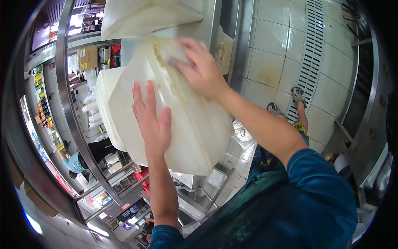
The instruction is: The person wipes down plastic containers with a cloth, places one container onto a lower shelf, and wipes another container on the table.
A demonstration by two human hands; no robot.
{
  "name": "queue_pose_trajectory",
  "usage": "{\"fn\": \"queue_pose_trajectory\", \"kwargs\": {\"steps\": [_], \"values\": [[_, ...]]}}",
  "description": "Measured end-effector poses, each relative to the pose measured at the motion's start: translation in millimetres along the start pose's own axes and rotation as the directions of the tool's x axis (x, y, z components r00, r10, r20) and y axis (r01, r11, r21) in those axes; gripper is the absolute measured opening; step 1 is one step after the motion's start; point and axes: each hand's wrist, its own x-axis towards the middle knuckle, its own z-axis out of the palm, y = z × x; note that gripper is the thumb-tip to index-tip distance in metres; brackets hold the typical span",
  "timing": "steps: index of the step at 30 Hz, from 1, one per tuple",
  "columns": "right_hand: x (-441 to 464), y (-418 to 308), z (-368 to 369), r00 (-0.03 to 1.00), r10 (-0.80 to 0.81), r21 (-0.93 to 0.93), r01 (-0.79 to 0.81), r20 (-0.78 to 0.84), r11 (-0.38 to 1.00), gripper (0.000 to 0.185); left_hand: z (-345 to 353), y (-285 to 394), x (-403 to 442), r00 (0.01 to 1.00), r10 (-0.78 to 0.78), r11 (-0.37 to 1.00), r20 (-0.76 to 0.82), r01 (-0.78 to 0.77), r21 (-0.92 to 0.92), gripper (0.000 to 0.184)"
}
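A large off-white plastic tub (186, 124) lies in front of me, with a yellow-brown stain running along its edge. My left hand (154, 124) rests flat on its pale surface, fingers stretched out. At the stained edge is my right hand (199, 66), its fingers curled and smeared by motion. Something greyish shows under those fingers, too blurred to name. Behind the tub, another similar off-white container (149, 16) sits on a metal surface. More white plastic (110, 103) shows to the left of the tub.
A metal post (68, 83) and rails stand at the left. Beyond them, a person in a light blue top (76, 162) is near stocked shelves (44, 110). White floor tiles (269, 45) and a slotted drain grate (311, 45) lie at the right. Metal equipment (369, 112) lines the far right.
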Motion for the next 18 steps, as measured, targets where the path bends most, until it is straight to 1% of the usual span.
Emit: {"fn": "queue_pose_trajectory", "kwargs": {"steps": [1,2,4,5,6,7,8,10,11,13,15,17,18], "values": [[26.2,14.5,11.6,0.999,-0.027,0.055,0.029,-0.043,0.998,0.024,0.3,-2.5,0.8,1.000,-0.001,1.000,0.002,0.001,0.004,0.063],[45.5,34.3,21.0,0.998,-0.047,0.090,0.050,-0.027,0.995,0.024,0.4,-5.1,-0.2,1.000,-0.030,0.999,0.002,0.030,-0.010,0.064],[45.9,54.6,32.1,0.999,-0.051,0.129,0.053,-0.012,0.990,0.024,0.5,-8.7,-3.9,0.997,-0.069,0.997,0.017,0.070,-0.023,0.064],[45.3,58.9,32.7,0.998,0.061,0.260,-0.062,0.011,0.964,0.025,1.7,-10.5,-0.9,0.997,-0.074,0.997,0.006,0.074,-0.032,0.064],[41.6,60.4,31.7,0.984,0.173,0.386,-0.178,0.049,0.905,0.026,2.5,-10.9,-0.7,0.997,-0.080,0.996,-0.001,0.080,-0.038,0.064],[36.2,61.9,29.8,0.982,0.181,0.390,-0.185,0.048,0.902,0.026,2.8,-11.4,-0.1,0.996,-0.084,0.996,0.008,0.084,-0.035,0.064],[29.0,63.3,25.6,0.961,0.254,0.299,-0.276,0.112,0.913,0.027,3.6,-11.5,0.7,0.996,-0.088,0.995,0.000,0.088,-0.045,0.064],[7.5,62.9,16.8,0.975,0.190,0.161,-0.207,0.111,0.965,0.029,4.0,-10.0,2.4,0.997,-0.082,0.995,0.001,0.082,-0.056,0.064],[-13.2,59.2,13.2,0.997,0.040,0.109,-0.046,0.059,0.993,0.029,4.3,-9.2,3.4,0.996,-0.086,0.995,-0.005,0.086,-0.059,0.063],[-80.0,35.8,-12.2,0.981,0.121,0.093,-0.136,0.150,0.986,0.029,2.4,-8.1,3.5,0.997,-0.083,0.995,0.004,0.083,-0.059,0.063],[-148.3,3.2,-39.2,0.950,0.162,0.122,-0.199,0.265,0.972,0.029,4.0,-7.2,3.9,0.994,-0.107,0.992,0.003,0.107,-0.072,0.063],[-182.1,-26.3,-62.3,0.941,0.113,0.147,-0.167,0.318,0.975,0.024,3.9,-6.0,1.7,0.994,-0.111,0.991,0.015,0.112,-0.067,0.063],[-182.3,-21.3,-59.7,0.942,0.110,0.148,-0.164,0.317,0.975,0.024,3.5,-5.8,2.4,0.994,-0.107,0.992,0.014,0.107,-0.065,0.063]]}}
